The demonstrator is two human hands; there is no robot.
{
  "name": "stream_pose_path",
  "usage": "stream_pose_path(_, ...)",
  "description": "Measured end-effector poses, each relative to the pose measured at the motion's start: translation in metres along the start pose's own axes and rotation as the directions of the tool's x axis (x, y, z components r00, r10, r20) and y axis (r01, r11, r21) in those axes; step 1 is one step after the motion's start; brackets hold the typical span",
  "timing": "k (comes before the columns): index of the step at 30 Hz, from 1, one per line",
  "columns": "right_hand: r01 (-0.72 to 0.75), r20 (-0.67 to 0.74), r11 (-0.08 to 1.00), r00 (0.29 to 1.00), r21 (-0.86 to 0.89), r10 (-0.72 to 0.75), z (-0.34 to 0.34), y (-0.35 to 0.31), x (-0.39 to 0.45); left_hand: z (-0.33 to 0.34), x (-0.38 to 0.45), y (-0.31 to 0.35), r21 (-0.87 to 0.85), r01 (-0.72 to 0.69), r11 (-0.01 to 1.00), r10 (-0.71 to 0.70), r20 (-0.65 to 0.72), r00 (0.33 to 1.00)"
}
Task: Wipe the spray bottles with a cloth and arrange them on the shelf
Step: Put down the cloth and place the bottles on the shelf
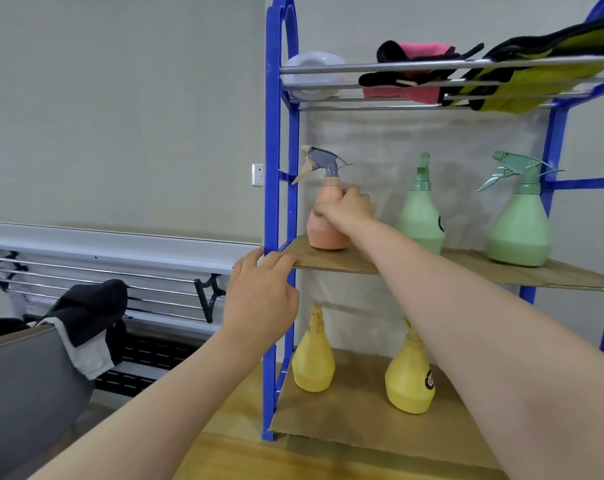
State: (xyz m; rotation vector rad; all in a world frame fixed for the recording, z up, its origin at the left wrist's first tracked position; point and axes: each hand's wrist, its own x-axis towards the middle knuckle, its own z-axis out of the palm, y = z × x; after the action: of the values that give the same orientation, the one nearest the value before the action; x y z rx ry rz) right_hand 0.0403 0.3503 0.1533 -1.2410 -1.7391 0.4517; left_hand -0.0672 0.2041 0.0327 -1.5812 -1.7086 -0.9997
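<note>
Right hand (345,209): fingers curled round the body of the pink spray bottle (328,226), which stands upright at the left end of the middle shelf board (466,268), near the blue shelf frame (271,202).

Left hand (259,292): nothing held; fingers lightly bent, tips resting on the front left corner of the same board, apparently as a steadying hold.

Step judged in hand: the pink bottle is being set in, or lifted from, its place. It is best kept upright, with the trigger head turned so it clears the frame post just beside it.

Same board, rightward: two green spray bottles (420,220) (518,230), well apart. Open board is left between pink and first green for the withdrawing wrist.

Lower shelf: two yellow spray bottles (312,358) (409,375), standing on cardboard.

Top rails: a white dish (311,62), a pink-and-black cloth (414,71), a yellow-and-black cloth (543,71). No cloth is held by either hand.

Edges: the board's front lip lies under the right forearm; overhead room is limited by the top rails.
</note>
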Motion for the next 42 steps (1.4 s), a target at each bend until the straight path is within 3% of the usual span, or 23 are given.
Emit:
stream_pose_path(5,0.018,0.135,0.988,0.990,0.153,-0.039,0.000,0.002,0.000,0.001,-0.002,0.001,-0.026,0.016,1.000,-0.016,0.001,1.000)
stream_pose_path(9,0.069,0.110,0.992,0.991,0.109,-0.081,0.000,0.005,0.001,-0.001,-0.002,0.002,-0.028,0.010,1.000,-0.010,-0.013,1.000)
stream_pose_path(14,0.107,0.200,0.962,0.967,0.252,-0.160,0.005,0.009,0.001,0.000,-0.003,0.003,-0.038,0.029,0.999,-0.030,-0.006,1.000)
stream_pose_path(28,0.131,0.262,0.982,0.951,0.135,-0.163,0.001,0.012,-0.004,0.000,-0.004,-0.004,-0.138,0.035,0.990,-0.035,0.002,0.999)
stream_pose_path(30,0.167,0.222,0.981,0.957,0.102,-0.186,-0.011,0.015,-0.013,-0.003,-0.006,-0.003,-0.097,0.028,0.995,-0.026,0.020,0.999)
stream_pose_path(34,0.348,0.005,0.937,0.937,0.011,-0.348,-0.053,0.029,-0.044,-0.007,-0.011,0.008,-0.040,0.001,0.999,-0.001,-0.023,1.000)
stream_pose_path(37,0.436,-0.134,0.895,0.885,-0.097,-0.446,-0.084,0.046,-0.061,-0.006,-0.012,0.027,-0.131,-0.083,0.988,0.079,-0.033,0.996)
stream_pose_path(40,0.422,-0.261,0.873,0.839,-0.244,-0.478,-0.105,0.064,-0.060,0.002,-0.013,0.055,-0.211,-0.145,0.967,0.154,0.026,0.988)
stream_pose_path(42,0.327,-0.294,0.916,0.874,-0.232,-0.387,-0.114,0.076,-0.052,0.009,-0.013,0.072,-0.232,-0.172,0.958,0.193,0.072,0.979)
